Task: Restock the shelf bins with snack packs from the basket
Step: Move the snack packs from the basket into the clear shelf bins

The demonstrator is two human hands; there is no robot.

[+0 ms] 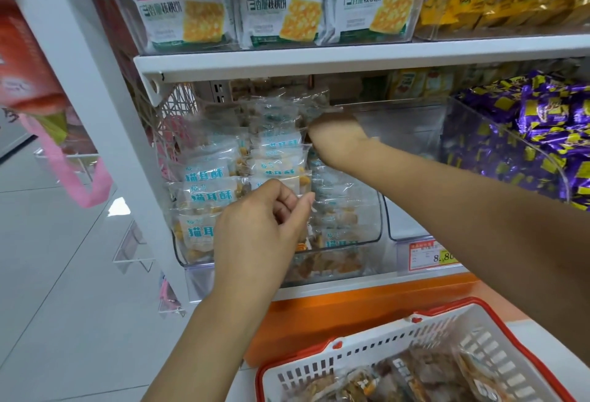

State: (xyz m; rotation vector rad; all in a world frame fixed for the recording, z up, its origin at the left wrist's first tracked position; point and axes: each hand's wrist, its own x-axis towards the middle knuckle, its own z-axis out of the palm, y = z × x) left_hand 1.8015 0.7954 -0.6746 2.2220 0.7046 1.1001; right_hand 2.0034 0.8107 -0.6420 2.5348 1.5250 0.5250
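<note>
Pinches edge of clear teal-lettered snack pack [300,183] with left hand [261,226], in clear plastic shelf bin [372,229]. Buries right hand [335,136] deeper among packs; grip blurred, cannot tell. Below hands: white slotted red-rimmed basket [447,328], part-filled.

**Access to the shelf bins.** The clear plastic left bin [198,263] is filled with stacked clear snack packs with blue lettering [277,159]. They reach nearly to the white shelf board [319,58] above, leaving only a low gap over the pile. The left hand [265,223] covers the bin's front. The right hand [335,136] sits at the pile's upper right. Its forearm crosses the front of the clear middle bin [412,127], whose inside shows open room. Heaped purple-wrapped sweets [542,127] bound that bin on the right. The white basket with red rim [399,334] stands open-topped below.
</note>
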